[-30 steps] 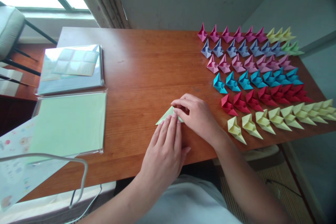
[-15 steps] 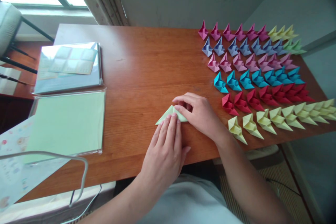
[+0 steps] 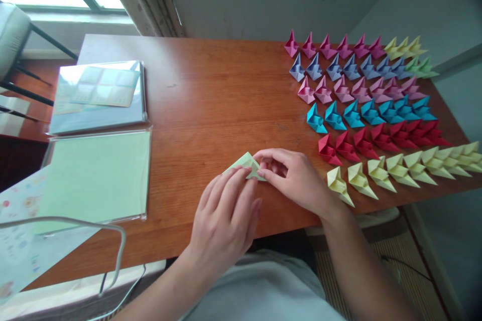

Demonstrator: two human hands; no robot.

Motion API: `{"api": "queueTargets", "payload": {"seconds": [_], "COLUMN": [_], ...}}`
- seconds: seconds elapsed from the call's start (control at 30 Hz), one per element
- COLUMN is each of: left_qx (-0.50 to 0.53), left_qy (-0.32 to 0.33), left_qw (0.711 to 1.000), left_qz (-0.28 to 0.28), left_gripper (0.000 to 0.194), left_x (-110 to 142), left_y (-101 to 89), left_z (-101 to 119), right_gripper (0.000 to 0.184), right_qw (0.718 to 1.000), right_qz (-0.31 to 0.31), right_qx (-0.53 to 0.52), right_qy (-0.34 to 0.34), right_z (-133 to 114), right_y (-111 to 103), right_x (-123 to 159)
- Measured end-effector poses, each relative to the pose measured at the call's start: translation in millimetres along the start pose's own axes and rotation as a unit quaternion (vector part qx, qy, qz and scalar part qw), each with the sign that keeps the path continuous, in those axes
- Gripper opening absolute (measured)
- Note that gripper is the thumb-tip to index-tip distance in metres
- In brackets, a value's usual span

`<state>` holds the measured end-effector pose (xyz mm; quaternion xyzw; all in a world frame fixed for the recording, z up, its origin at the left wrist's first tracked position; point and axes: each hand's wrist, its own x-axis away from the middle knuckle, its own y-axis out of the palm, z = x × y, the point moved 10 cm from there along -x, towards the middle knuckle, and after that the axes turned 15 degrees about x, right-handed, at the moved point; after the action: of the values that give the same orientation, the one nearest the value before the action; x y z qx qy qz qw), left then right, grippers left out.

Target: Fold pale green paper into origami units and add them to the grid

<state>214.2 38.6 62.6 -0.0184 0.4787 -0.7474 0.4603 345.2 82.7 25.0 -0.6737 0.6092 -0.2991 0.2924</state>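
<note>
A pale green folded paper triangle (image 3: 244, 163) lies on the wooden table (image 3: 211, 95) in front of me. My left hand (image 3: 224, 215) has its fingertips curled on the paper's near edge, pinching it. My right hand (image 3: 293, 175) pinches the paper's right corner with thumb and forefinger. Both hands grip the same piece, which is partly lifted at that corner.
Rows of finished origami pieces (image 3: 361, 110) in pink, blue, teal, red and yellow fill the table's right side. At the left lie a pack of green paper (image 3: 96, 175) and a glossy pack (image 3: 100, 95). A white cable loop (image 3: 101, 241) hangs by the near left edge.
My left hand slid back toward me and curled its fingers from flat on the paper to a pinch. My right hand moved slightly nearer and the paper's right corner lifted.
</note>
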Motion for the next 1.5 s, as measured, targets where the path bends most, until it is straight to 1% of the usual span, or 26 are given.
{"api": "queueTargets", "payload": {"seconds": [0.07, 0.1, 0.13, 0.17, 0.2, 0.33, 0.4, 0.57, 0.63, 0.7, 0.8, 0.87, 1.07, 1.13, 1.2, 1.3, 1.37, 1.5], "left_qx": [0.016, 0.034, 0.052, 0.061, 0.06, 0.043, 0.028, -0.014, -0.034, -0.052, -0.069, -0.075, -0.058, -0.044, -0.03, 0.002, 0.031, 0.064], "left_qy": [-0.023, -0.037, -0.043, -0.038, -0.027, 0.029, 0.039, 0.023, 0.011, 0.001, 0.002, 0.011, 0.09, 0.11, 0.117, 0.094, 0.068, 0.021], "left_qw": [0.999, 0.998, 0.998, 0.997, 0.997, 0.995, 0.994, 0.991, 0.99, 0.988, 0.985, 0.984, 0.98, 0.98, 0.982, 0.987, 0.989, 0.994], "left_qz": [0.027, 0.028, 0.011, -0.018, -0.032, -0.086, -0.101, -0.13, -0.137, -0.147, -0.16, -0.16, -0.166, -0.159, -0.142, -0.13, -0.126, -0.088], "left_gripper": [0.045, 0.045, 0.044, 0.041, 0.038, 0.027, 0.026, 0.034, 0.039, 0.043, 0.044, 0.044, 0.04, 0.036, 0.033, 0.033, 0.031, 0.017], "left_x": [-6, -9, -12, -13, -14, -11, -10, -16, -20, -22, -22, -20, -3, -1, -2, -5, -6, -9], "left_y": [-12.4, -15.2, -13.6, -8.9, -6.6, 5.9, 9.1, 12.9, 14.9, 17.7, 20.0, 18.4, 15.7, 14.4, 11.4, 9.8, 10.4, 9.5], "left_z": [-14, -21, -28, -31, -33, -31, -29, -30, -33, -35, -35, -32, -17, -14, -14, -19, -23, -32], "right_gripper": [0.018, 0.017, 0.017, 0.017, 0.017, 0.032, 0.038, 0.051, 0.058, 0.061, 0.056, 0.051, 0.039, 0.037, 0.033, 0.023, 0.019, 0.017], "right_qw": [0.999, 0.997, 0.995, 0.992, 0.989, 0.977, 0.974, 0.966, 0.96, 0.954, 0.946, 0.942, 0.936, 0.934, 0.929, 0.926, 0.931, 0.956], "right_qz": [0.007, 0.01, 0.014, 0.017, 0.02, 0.037, 0.045, 0.072, 0.071, 0.057, 0.039, 0.033, 0.015, 0.019, 0.031, 0.053, 0.065, 0.087], "right_qx": [0.02, 0.036, 0.053, 0.068, 0.083, 0.141, 0.154, 0.186, 0.206, 0.228, 0.256, 0.264, 0.256, 0.259, 0.265, 0.26, 0.243, 0.188], "right_qy": [-0.037, -0.06, -0.083, -0.103, -0.117, -0.154, -0.163, -0.165, -0.176, -0.186, -0.195, -0.204, -0.24, -0.246, -0.255, -0.269, -0.265, -0.208], "right_z": [-10, -15, -20, -23, -24, -21, -18, -16, -18, -20, -23, -27, -34, -33, -33, -35, -34, -26], "right_y": [-3, -4, -4, -3, -2, 4, 5, -1, 1, 6, 13, 15, 16, 15, 14, 12, 11, 8], "right_x": [5, 8, 12, 16, 20, 33, 36, 33, 27, 21, 18, 23, 50, 54, 54, 51, 48, 42]}}
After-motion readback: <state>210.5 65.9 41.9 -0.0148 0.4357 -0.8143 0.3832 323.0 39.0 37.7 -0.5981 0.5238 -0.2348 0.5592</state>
